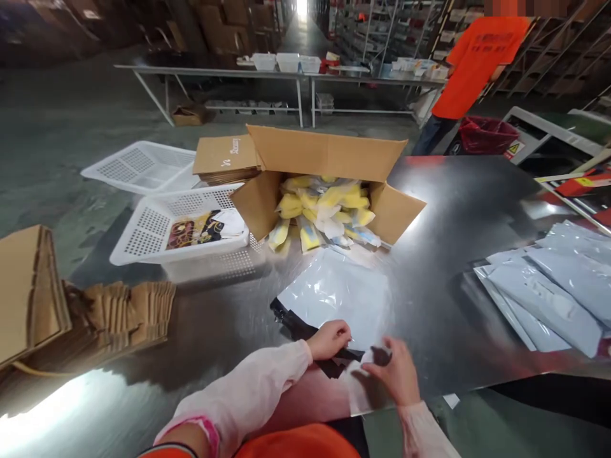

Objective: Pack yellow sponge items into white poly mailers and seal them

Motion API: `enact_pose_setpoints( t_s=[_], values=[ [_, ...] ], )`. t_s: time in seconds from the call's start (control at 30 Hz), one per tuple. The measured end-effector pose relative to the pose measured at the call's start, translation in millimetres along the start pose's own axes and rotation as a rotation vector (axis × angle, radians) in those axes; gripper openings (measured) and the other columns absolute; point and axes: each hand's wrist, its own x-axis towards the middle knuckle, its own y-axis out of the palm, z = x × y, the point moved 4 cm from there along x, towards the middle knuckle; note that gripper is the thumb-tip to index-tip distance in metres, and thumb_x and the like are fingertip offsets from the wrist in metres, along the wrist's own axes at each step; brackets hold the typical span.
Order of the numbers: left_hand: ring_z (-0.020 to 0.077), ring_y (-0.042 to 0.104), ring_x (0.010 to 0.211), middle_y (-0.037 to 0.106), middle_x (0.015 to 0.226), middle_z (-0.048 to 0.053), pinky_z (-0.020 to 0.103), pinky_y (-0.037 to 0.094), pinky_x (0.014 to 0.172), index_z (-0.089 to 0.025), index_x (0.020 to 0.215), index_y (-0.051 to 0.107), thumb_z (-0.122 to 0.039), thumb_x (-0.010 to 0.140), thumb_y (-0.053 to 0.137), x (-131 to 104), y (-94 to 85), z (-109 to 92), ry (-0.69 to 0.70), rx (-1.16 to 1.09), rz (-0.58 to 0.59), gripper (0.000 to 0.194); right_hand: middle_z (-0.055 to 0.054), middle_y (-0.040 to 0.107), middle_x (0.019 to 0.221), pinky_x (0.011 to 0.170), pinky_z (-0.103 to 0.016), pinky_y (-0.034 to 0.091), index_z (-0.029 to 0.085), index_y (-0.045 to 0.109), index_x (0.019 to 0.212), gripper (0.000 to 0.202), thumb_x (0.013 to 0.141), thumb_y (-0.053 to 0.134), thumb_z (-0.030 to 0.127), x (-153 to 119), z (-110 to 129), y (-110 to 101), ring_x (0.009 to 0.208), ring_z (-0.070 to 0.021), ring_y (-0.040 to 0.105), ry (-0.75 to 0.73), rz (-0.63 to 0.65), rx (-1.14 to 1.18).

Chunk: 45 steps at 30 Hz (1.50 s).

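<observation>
My left hand (329,339) is closed at the near edge of a pale plastic mailer bag (341,292), over its black strip (298,326); what its curled fingers pinch is too small to name. To its right, my right hand (397,372) is closed on a whitish, thin strip (367,362) between thumb and fingers. The mailer lies flat on the metal table, its black side showing along the left and near edges. Behind it an open cardboard box (329,152) holds several yellow and white wrapped packets (329,207).
White perforated baskets (138,238) stand at the left, one holding small patterned items. Flat cardboard (226,156) lies behind them, more cardboard (28,292) at the near left. Filled mailers (544,286) lie at the right. A person in orange (482,63) stands beyond the table.
</observation>
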Motion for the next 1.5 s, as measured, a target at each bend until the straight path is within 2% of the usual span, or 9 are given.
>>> enact_pose_setpoints(
  t_s=[0.23, 0.37, 0.5, 0.57, 0.7, 0.83, 0.97, 1.27, 1.5],
  values=[
    [0.0178, 0.057, 0.088, 0.062, 0.087, 0.006, 0.034, 0.046, 0.087, -0.019, 0.073, 0.048, -0.049, 0.084, 0.05, -31.5, -33.4, -24.4, 0.201, -0.319, -0.17, 0.032, -0.004, 0.068, 0.111, 0.094, -0.043, 0.046, 0.029, 0.067, 0.108, 0.042, 0.08, 0.045, 0.007, 49.7, 0.1, 18.7, 0.113, -0.0207, 0.056, -0.651, 0.132, -0.085],
    [0.0093, 0.039, 0.05, 0.033, 0.055, -0.007, 0.03, 0.047, 0.063, -0.021, 0.064, 0.029, -0.053, 0.078, 0.054, -100.2, -173.0, 10.0, 0.103, -0.56, -0.723, 0.043, -0.005, 0.068, 0.115, 0.095, -0.045, 0.049, 0.028, 0.066, 0.114, 0.041, 0.089, 0.038, 0.012, 47.1, -21.0, 21.7, 0.12, -0.0201, 0.054, -0.679, 0.036, 0.047],
    [0.0121, 0.04, 0.053, 0.037, 0.056, -0.006, 0.026, 0.039, 0.057, -0.019, 0.073, 0.047, -0.051, 0.068, 0.062, -149.1, -286.1, 33.8, 0.011, 0.192, -1.245, 0.035, -0.005, 0.067, 0.116, 0.099, -0.046, 0.049, 0.028, 0.066, 0.114, 0.035, 0.093, 0.039, 0.02, 42.5, -33.3, 20.7, 0.122, -0.0206, 0.053, -0.631, 0.019, 0.156],
    [0.0205, 0.054, 0.077, 0.059, 0.078, 0.004, 0.032, 0.042, 0.074, -0.016, 0.09, 0.059, -0.046, 0.066, 0.068, -121.2, -276.1, 30.9, 0.083, 0.613, -1.0, 0.039, -0.005, 0.067, 0.116, 0.099, -0.046, 0.049, 0.028, 0.067, 0.112, 0.032, 0.094, 0.041, 0.025, 43.2, -35.5, 22.1, 0.121, -0.0207, 0.055, -0.595, 0.048, 0.18],
    [0.0265, 0.049, 0.111, 0.06, 0.126, 0.008, 0.036, 0.033, 0.094, -0.027, 0.114, 0.063, -0.031, 0.079, 0.059, -27.7, -181.7, 25.5, 0.291, 0.823, -0.219, 0.035, -0.006, 0.066, 0.119, 0.1, -0.045, 0.05, 0.027, 0.068, 0.111, 0.032, 0.094, 0.041, 0.029, 47.6, -42.3, 22.2, 0.12, -0.0206, 0.055, -0.548, 0.114, 0.163],
    [0.0234, 0.051, 0.108, 0.067, 0.116, 0.003, 0.032, 0.032, 0.092, -0.037, 0.105, 0.069, -0.02, 0.079, 0.058, 18.6, -138.8, 25.5, 0.43, 0.712, 0.076, 0.033, -0.006, 0.068, 0.115, 0.1, -0.044, 0.049, 0.027, 0.07, 0.107, 0.032, 0.09, 0.042, 0.028, 52.4, -49.3, 19.1, 0.118, -0.0213, 0.057, -0.553, 0.202, 0.158],
    [0.0199, 0.054, 0.087, 0.065, 0.085, 0.005, 0.03, 0.035, 0.084, -0.029, 0.091, 0.074, -0.019, 0.08, 0.054, 27.2, -147.1, 44.8, 0.349, 0.728, -0.026, 0.024, -0.008, 0.069, 0.112, 0.093, -0.041, 0.052, 0.023, 0.072, 0.104, 0.035, 0.082, 0.046, 0.033, 58.2, -53.8, 27.5, 0.105, -0.0247, 0.065, -0.334, 0.39, 0.179],
    [0.0164, 0.052, 0.07, 0.049, 0.062, 0.003, 0.029, 0.039, 0.075, -0.017, 0.053, 0.058, -0.043, 0.091, 0.044, 49.9, -132.2, 62.8, -0.015, 0.679, -0.495, 0.048, -0.011, 0.065, 0.056, 0.054, -0.033, 0.045, 0.023, 0.06, 0.05, 0.063, 0.086, 0.029, 0.064, 90.4, -60.8, 46.6, 0.059, -0.0252, 0.065, 0.231, 0.156, -0.014],
    [0.0293, 0.05, 0.102, 0.061, 0.113, 0.015, 0.04, 0.036, 0.09, -0.014, 0.118, 0.06, -0.049, 0.083, 0.055, 33.9, -122.3, 19.9, 0.042, 0.854, -0.884, 0.05, -0.023, 0.068, 0.084, 0.061, -0.041, 0.047, 0.011, 0.068, 0.097, 0.076, 0.074, 0.043, 0.078, 92.4, -44.8, 18.2, 0.078, -0.0335, 0.065, 0.355, 0.062, -0.353]
  ],
)
